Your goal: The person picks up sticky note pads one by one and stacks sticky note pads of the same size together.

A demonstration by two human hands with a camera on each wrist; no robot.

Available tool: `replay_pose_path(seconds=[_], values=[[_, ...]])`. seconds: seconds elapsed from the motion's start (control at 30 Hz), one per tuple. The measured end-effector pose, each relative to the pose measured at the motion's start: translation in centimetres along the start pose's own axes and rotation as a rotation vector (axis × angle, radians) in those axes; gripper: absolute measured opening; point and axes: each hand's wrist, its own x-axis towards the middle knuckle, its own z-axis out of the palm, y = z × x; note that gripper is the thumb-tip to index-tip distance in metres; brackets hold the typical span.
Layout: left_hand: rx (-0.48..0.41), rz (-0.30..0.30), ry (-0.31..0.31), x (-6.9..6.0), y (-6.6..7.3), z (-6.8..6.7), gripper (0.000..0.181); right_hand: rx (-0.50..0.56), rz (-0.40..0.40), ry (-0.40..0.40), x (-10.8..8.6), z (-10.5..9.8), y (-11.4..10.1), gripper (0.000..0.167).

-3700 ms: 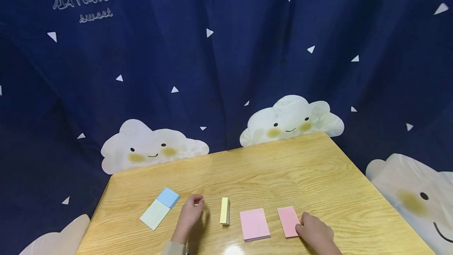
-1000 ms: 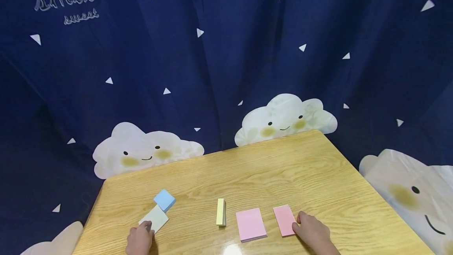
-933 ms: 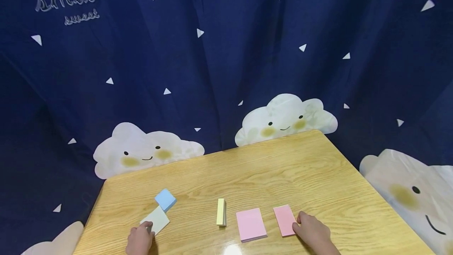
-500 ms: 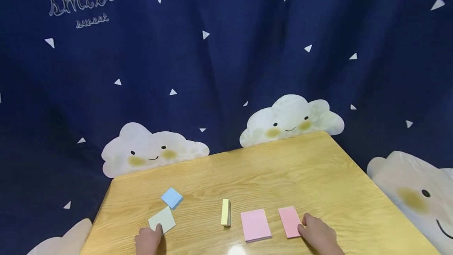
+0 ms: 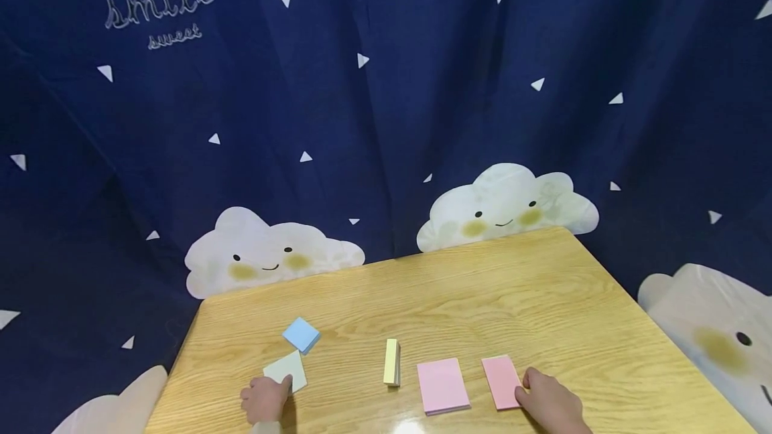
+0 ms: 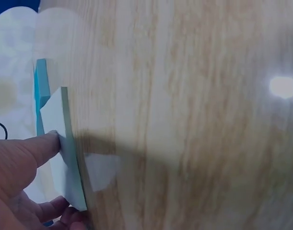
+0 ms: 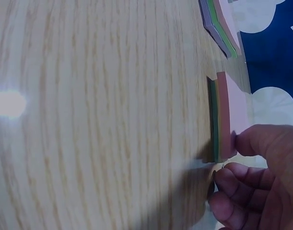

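At the left of the table my left hand [image 5: 265, 399] holds the near edge of a pale green sticky note pad [image 5: 286, 368]. The left wrist view shows the thumb on its top face and the fingers at its lower end. A blue sticky note pad [image 5: 301, 335] lies just beyond it. On the other side, my right hand [image 5: 551, 404] grips the right edge of a narrow pink sticky note pad [image 5: 500, 380]. Its thumb presses the pad and the other fingers are curled by the edge. Orange and green layers show under the pink in the right wrist view.
Between the hands lie a light pink square sticky note pad [image 5: 443, 384] and a thin pale yellow block [image 5: 391, 360]. The wooden table [image 5: 422, 300] ends at a dark blue curtain [image 5: 386, 86] printed with clouds.
My left hand has gone from mid-table to the pale green pad, which has turned relative to the blue one. My right hand stays at the narrow pink pad. The head view has shifted slightly.
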Motion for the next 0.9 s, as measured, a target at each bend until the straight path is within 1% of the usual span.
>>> replay_pose_path(seconds=[0.2, 0.47, 0.53, 0.7, 0.8, 0.9], values=[[0.039, 0.043, -0.019, -0.3, 0.3, -0.5, 0.065, -0.007, 0.0, 0.019, 0.1, 0.1, 0.1, 0.013], [0.043, 0.062, -0.03, -0.9, 0.6, -1.2, 0.056, -0.008, -0.007, 0.023, 0.0, 0.1, 0.0, 0.013], [0.037, 0.075, -0.038, -0.9, 0.6, -1.3, 0.053, -0.008, -0.006, 0.023, -0.1, 0.1, 0.0, 0.013], [0.02, 0.114, -0.084, -0.7, 0.0, -1.2, 0.04, -0.01, -0.003, 0.022, -0.1, 0.1, 0.0, 0.013], [-0.013, 0.131, -0.098, -0.6, -0.3, -1.2, 0.042, -0.01, -0.002, 0.02, -0.2, 0.1, 0.0, 0.013], [-0.06, 0.131, -0.123, -0.5, -0.6, -1.4, 0.05, -0.012, -0.002, 0.015, -0.2, 0.1, 0.0, 0.014]])
